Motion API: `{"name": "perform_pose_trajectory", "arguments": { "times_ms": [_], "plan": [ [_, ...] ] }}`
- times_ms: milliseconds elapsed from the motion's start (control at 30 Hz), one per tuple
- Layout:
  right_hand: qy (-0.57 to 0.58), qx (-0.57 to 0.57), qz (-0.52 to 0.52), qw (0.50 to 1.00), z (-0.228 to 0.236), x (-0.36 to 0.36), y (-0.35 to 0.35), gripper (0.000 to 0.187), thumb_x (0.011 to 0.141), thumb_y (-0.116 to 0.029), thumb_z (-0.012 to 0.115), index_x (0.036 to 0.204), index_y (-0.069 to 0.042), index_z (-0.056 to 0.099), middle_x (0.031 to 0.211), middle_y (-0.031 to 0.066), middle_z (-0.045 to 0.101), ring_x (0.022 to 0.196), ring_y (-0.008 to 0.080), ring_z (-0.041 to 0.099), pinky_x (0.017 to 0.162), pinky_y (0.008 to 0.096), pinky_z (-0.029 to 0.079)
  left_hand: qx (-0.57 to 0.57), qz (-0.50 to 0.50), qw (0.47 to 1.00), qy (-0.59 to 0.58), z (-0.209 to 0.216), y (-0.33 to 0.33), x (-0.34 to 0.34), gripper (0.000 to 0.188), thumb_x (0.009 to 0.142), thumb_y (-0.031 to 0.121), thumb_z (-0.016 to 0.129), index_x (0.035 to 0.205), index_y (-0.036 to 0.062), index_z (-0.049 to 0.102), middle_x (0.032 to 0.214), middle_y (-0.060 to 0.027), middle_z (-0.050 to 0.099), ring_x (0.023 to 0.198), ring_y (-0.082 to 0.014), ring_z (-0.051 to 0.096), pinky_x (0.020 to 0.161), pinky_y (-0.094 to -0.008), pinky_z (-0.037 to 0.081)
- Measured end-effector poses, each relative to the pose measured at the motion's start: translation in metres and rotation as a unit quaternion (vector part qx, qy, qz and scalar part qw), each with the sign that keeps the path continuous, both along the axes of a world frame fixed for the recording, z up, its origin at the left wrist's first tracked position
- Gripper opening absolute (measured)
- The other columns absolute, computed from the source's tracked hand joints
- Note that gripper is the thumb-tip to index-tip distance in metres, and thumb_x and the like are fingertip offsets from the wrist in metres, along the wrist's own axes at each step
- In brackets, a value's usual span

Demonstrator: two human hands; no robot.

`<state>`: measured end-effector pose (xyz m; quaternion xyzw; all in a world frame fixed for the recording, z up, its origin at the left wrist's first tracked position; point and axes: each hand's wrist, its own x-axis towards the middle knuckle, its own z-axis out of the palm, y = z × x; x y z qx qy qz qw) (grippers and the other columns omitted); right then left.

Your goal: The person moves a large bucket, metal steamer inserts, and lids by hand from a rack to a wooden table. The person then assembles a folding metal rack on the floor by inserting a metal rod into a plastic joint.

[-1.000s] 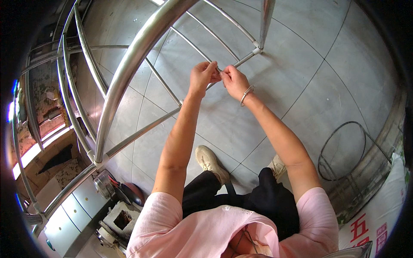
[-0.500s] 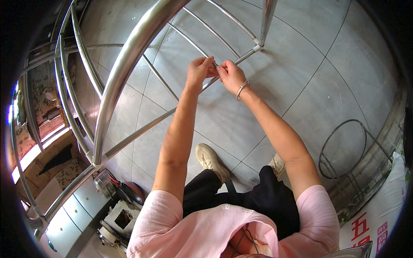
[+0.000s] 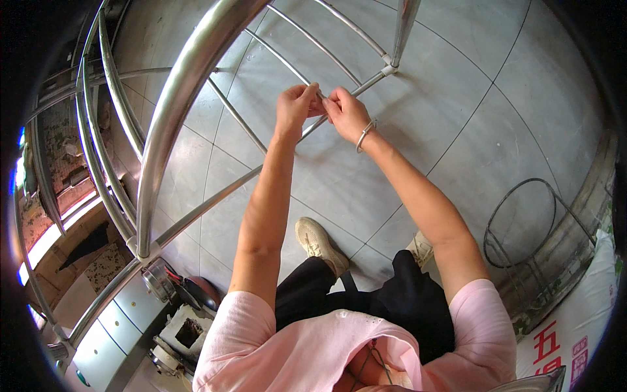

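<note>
A frame of shiny metal tubes stands in front of me, with thin metal rods joined to a lower crossbar. My left hand is closed around the end of one thin metal rod, close to that crossbar. Beside it, nearly touching, my right hand is closed in a pinch at the same spot. The fingers cover what the right hand grips. A bracelet circles my right wrist. The crossbar runs on behind both hands to a corner joint.
A metal ring stand leans at the right by the wall, near a white printed sack. At lower left are a light cabinet, a dark red rounded object and a square-holed block. Grey tiles cover the floor.
Both hands have shifted slightly left in view, and the tube frame has moved slightly left too. The fingers stay closed at the same junction.
</note>
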<state>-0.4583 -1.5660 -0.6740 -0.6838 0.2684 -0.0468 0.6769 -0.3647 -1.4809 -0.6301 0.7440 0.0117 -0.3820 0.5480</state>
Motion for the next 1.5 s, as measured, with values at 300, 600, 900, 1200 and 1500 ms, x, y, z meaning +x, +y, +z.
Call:
{"name": "perform_pose_trajectory", "arguments": {
  "times_ms": [300, 600, 900, 1200, 1500],
  "plan": [
    [-0.012, -0.017, -0.011, 1.0, -0.002, -0.006, 0.004, 0.016, 0.087, -0.018, 0.051, 0.08, -0.004, 0.047, 0.058, 0.0036, 0.054, 0.052, 0.0117, 0.05, 0.05, 0.028, 0.041, -0.012, 0.005, 1.0, -0.005, -0.001, 0.001, -0.004, 0.022, 0.083, 0.021, 0.058, 0.082, -0.001, 0.058, 0.065, -0.0031, 0.054, 0.059, -0.0118, 0.056, 0.06, -0.0288, 0.053],
    [-0.013, -0.01, -0.011, 1.0, -0.005, -0.012, 0.004, 0.016, 0.087, -0.018, 0.051, 0.081, -0.004, 0.048, 0.058, 0.0033, 0.054, 0.051, 0.0115, 0.05, 0.048, 0.0274, 0.041, 0.001, 0.002, 1.0, 0.004, 0.0, -0.001, -0.01, 0.022, 0.083, 0.02, 0.058, 0.082, -0.0015, 0.058, 0.066, -0.0041, 0.056, 0.058, -0.0123, 0.057, 0.058, -0.0276, 0.053],
    [-0.009, -0.026, -0.014, 1.0, -0.006, -0.008, 0.004, 0.018, 0.086, -0.02, 0.052, 0.082, -0.003, 0.049, 0.063, 0.0071, 0.057, 0.057, 0.0187, 0.053, 0.053, 0.0319, 0.042, -0.001, -0.002, 1.0, 0.007, -0.003, 0.001, -0.006, 0.023, 0.084, 0.022, 0.057, 0.082, -0.001, 0.058, 0.066, -0.0038, 0.056, 0.059, -0.0121, 0.057, 0.059, -0.0282, 0.053],
    [0.01, 0.003, -0.003, 1.0, -0.007, -0.004, 0.003, 0.019, 0.083, -0.023, 0.054, 0.083, -0.003, 0.05, 0.074, 0.0151, 0.061, 0.069, 0.0339, 0.059, 0.061, 0.0414, 0.046, -0.01, -0.003, 1.0, 0.015, -0.008, 0.003, -0.002, 0.022, 0.085, 0.021, 0.056, 0.082, -0.0009, 0.057, 0.066, -0.0032, 0.055, 0.059, -0.0112, 0.056, 0.059, -0.0292, 0.054],
    [-0.005, -0.034, -0.032, 0.999, -0.004, -0.002, 0.004, 0.018, 0.082, -0.022, 0.055, 0.082, -0.004, 0.05, 0.073, 0.0144, 0.061, 0.069, 0.0345, 0.059, 0.06, 0.042, 0.045, -0.013, 0.001, 1.0, 0.016, -0.007, 0.0, -0.001, 0.023, 0.085, 0.023, 0.055, 0.085, -0.0004, 0.058, 0.069, -0.0028, 0.055, 0.061, -0.011, 0.056, 0.061, -0.0287, 0.053]
  ]
}}
